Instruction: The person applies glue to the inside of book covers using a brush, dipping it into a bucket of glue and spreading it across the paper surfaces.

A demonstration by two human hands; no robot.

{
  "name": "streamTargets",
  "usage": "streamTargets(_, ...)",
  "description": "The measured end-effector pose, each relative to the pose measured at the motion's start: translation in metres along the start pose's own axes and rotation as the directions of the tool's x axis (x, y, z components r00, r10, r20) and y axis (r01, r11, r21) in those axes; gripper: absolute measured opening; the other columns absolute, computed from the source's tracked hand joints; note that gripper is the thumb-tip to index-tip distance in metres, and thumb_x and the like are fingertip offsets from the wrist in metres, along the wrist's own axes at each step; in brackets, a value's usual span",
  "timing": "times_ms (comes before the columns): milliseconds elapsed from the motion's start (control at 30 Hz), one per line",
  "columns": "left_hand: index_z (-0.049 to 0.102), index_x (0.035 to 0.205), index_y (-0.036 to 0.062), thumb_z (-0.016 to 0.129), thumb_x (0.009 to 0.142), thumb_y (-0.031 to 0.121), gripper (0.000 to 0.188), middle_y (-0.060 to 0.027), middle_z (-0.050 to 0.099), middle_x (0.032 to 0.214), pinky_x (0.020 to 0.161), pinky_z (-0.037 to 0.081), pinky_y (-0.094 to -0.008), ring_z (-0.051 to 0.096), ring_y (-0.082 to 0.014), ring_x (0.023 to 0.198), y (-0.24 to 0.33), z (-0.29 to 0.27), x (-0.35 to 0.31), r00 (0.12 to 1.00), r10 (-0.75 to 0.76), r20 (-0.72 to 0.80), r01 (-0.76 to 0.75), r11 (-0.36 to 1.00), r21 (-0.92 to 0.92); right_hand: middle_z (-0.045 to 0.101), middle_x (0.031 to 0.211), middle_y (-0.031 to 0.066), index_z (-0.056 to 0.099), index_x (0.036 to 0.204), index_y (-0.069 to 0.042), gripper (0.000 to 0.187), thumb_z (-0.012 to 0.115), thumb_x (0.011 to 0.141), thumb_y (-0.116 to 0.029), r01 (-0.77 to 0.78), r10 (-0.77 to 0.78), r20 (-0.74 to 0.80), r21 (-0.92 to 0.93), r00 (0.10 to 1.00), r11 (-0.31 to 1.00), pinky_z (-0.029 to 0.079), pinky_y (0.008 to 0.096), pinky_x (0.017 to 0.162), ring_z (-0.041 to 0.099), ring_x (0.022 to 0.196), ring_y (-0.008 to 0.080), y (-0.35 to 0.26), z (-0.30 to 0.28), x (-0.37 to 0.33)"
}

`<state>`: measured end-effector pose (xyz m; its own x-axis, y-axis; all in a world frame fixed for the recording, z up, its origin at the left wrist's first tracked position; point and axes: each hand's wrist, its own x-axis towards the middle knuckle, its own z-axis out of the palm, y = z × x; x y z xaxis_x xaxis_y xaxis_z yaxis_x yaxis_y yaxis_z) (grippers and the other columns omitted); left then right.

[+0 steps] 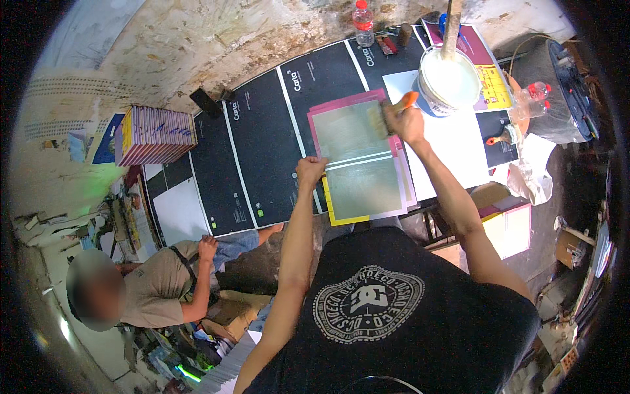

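Lying at the near edge of a black-topped table (pixel 266 164), the pink-and-yellow-bordered sheet with two grey-green panels (pixel 364 190) looks largely coated – both panels show a sheen, though what remains I can't tell. Your right hand (pixel 405 125) grips an orange-handled flat brush (pixel 408 100) at the far panel's right side; your left hand (pixel 311 173) touches the sheet's left edge – pinching or pressing, unclear. Farther right stands a round white bucket of pale paste (pixel 430 100).
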<state>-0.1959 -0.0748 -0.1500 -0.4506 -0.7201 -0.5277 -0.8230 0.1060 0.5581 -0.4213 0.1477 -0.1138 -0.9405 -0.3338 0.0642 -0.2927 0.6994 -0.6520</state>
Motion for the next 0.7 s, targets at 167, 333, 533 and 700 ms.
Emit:
streamTargets(167,0.072,0.078,0.0030,0.076,0.071,0.028,0.026,-0.0074,0.071,0.074,0.068,0.053,-0.0323,0.067,-0.0178,0.069,-0.017,-0.006,0.010,0.991,0.065,0.116,-0.048,0.989,-0.143,0.065,0.061,0.0190,0.066,0.071,-0.002,0.041,0.067,0.090,-0.039,0.121,-0.095,-0.094,0.324,0.991,0.938,0.054,0.0450,0.057,0.069,0.061,0.0353,-0.056,-0.011,-0.075)
streamTargets(333,0.068,0.072,0.0010,0.070,0.076,0.023,0.022,-0.0077,0.069,0.074,0.061,0.050,-0.0324,0.065,-0.0171,0.065,-0.020,-0.008,0.009,0.976,0.148,0.160,-0.114,0.972,-0.204,0.063,0.056,0.0169,0.064,0.067,-0.001,0.050,0.067,0.091,-0.044,-0.216,0.201,0.082,0.279,0.976,0.936,0.053,0.0428,0.055,0.068,0.055,0.0298,-0.033,-0.009,-0.143)
streamTargets(533,0.068,0.073,0.0058,0.068,0.081,0.023,0.019,-0.0009,0.059,0.062,0.042,0.032,-0.0304,0.049,-0.0108,0.047,-0.073,-0.026,0.039,0.961,0.133,0.241,-0.045,0.939,-0.340,0.071,0.079,0.0242,0.072,0.082,0.002,0.052,0.069,0.085,-0.049,-0.436,0.328,-0.441,-0.167,0.835,0.884,0.057,0.0436,0.073,0.074,0.081,0.0376,0.097,-0.151,-0.204)
streamTargets(700,0.073,0.087,-0.0034,0.069,0.079,0.025,0.030,-0.0069,0.069,0.078,0.064,0.047,-0.0349,0.062,-0.0160,0.072,-0.093,-0.098,0.041,0.963,0.169,0.209,-0.116,0.963,-0.244,0.074,0.093,0.0147,0.073,0.098,0.001,0.045,0.077,0.085,-0.043,-0.494,0.422,-0.621,0.064,0.660,0.867,0.054,0.0378,0.081,0.070,0.086,0.0248,0.170,-0.244,-0.355)
